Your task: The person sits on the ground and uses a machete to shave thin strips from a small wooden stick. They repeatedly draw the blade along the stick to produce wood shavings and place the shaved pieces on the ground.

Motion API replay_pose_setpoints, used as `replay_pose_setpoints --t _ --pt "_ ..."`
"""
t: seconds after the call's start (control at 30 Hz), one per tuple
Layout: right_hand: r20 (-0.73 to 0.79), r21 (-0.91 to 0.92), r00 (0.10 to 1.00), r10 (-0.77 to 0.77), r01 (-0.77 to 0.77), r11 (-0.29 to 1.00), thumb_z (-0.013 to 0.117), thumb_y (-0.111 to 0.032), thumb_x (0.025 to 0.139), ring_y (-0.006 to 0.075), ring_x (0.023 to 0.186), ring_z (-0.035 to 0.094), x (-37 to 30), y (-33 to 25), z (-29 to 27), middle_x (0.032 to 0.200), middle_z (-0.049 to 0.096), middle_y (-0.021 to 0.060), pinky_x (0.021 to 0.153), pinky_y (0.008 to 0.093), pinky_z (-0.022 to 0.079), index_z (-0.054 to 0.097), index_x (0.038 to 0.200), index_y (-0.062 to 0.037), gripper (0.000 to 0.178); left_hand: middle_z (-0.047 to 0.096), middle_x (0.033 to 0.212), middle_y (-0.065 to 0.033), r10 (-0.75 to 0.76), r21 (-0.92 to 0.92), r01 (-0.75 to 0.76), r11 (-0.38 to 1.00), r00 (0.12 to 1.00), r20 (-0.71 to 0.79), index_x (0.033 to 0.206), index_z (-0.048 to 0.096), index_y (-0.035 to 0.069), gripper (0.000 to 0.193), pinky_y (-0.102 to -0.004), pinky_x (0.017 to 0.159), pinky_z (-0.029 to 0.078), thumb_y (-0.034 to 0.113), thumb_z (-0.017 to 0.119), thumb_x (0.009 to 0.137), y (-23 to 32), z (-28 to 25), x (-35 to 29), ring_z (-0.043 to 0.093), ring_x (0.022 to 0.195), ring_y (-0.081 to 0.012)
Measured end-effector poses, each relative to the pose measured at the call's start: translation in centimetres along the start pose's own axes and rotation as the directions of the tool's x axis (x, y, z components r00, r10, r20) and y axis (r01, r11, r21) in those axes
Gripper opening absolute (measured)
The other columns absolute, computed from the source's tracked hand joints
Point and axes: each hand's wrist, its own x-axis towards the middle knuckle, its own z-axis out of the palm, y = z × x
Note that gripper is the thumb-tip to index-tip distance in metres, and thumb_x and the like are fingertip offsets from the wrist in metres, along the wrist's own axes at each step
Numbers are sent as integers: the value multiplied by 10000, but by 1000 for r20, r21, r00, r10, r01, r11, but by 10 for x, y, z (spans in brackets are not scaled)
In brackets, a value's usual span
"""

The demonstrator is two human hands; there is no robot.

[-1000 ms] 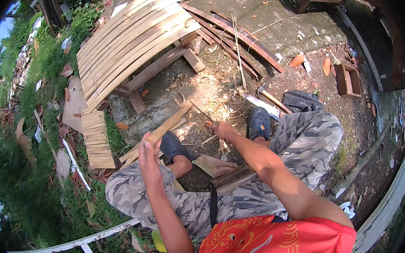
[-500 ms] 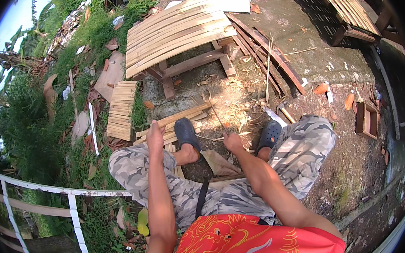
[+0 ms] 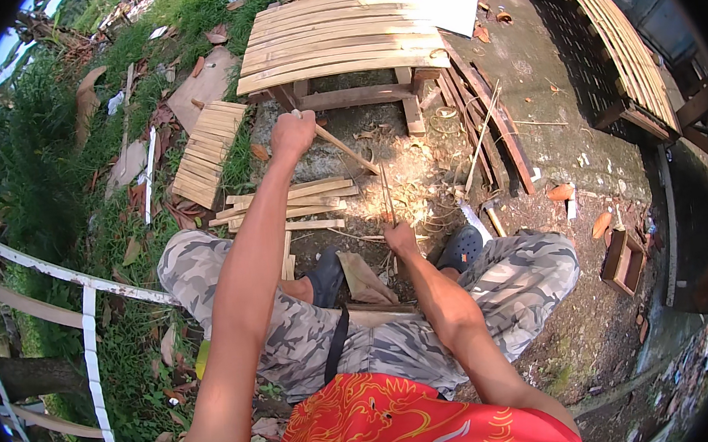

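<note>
My left hand (image 3: pixel 293 134) is stretched far forward, its fingers closed around one end of a narrow bamboo slat (image 3: pixel 348 151). The slat slants down to the right, and its other end is beside the tip of a long thin knife (image 3: pixel 388 197). The knife's handle is inside my closed right hand (image 3: pixel 400 238), in front of my right shoe, with the blade pointing away from me. Whether blade and slat touch, I cannot tell. Pale shavings (image 3: pixel 410 184) cover the ground just beyond the blade. Several loose bamboo slats (image 3: pixel 306 202) lie below my left forearm.
A slatted bamboo bench (image 3: pixel 343 49) stands ahead. Left of it lies a bundle of short slats (image 3: pixel 208 143); to its right, dark planks (image 3: pixel 493 129). A hammer-like tool (image 3: pixel 495 219) is by my right shoe, a small wooden box (image 3: pixel 624 262) farther right. White railing (image 3: pixel 92 353) stands at left.
My left hand has moved forward toward the bench, swinging the slat so it slants down to the right. My right hand keeps the knife in nearly the same place, the blade more upright.
</note>
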Motion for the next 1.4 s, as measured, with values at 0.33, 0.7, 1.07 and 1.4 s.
replay_pose_setpoints --t 0.33,0.7,1.07,1.4 --pt "-280 129 920 -275 319 939 469 -351 953 469 853 619 17 -55 -29 852 649 271 759 524 481 620 987 -18 367 689 897 -222 -13 -88 31 996 981 192 835 703 -3 399 -445 866 490 318 466 834 0 -12 51 653 920 -393" --pt "-196 -65 959 -207 197 978 427 -330 971 489 844 616 19 -9 -10 814 640 291 772 538 475 632 1017 -17 376 643 974 -327 -91 -59 103 993 980 174 962 684 -64 489 -467 898 471 364 459 896 -15 -14 19 625 989 -438" --pt "-130 -156 985 -115 94 983 454 -315 964 465 755 633 31 -4 -7 767 641 274 709 536 503 609 957 -30 324 692 799 -206 -75 -361 140 922 979 188 876 639 -112 495 -374 729 480 337 450 964 -61 -21 -36 688 805 -268" --pt "-50 -213 988 -144 131 968 444 -288 951 424 820 654 29 -6 -2 829 668 254 741 515 510 633 939 -29 321 697 968 -140 -193 -404 297 865 941 279 1052 582 -84 471 -231 593 416 369 471 985 -74 -32 -58 556 696 -84"
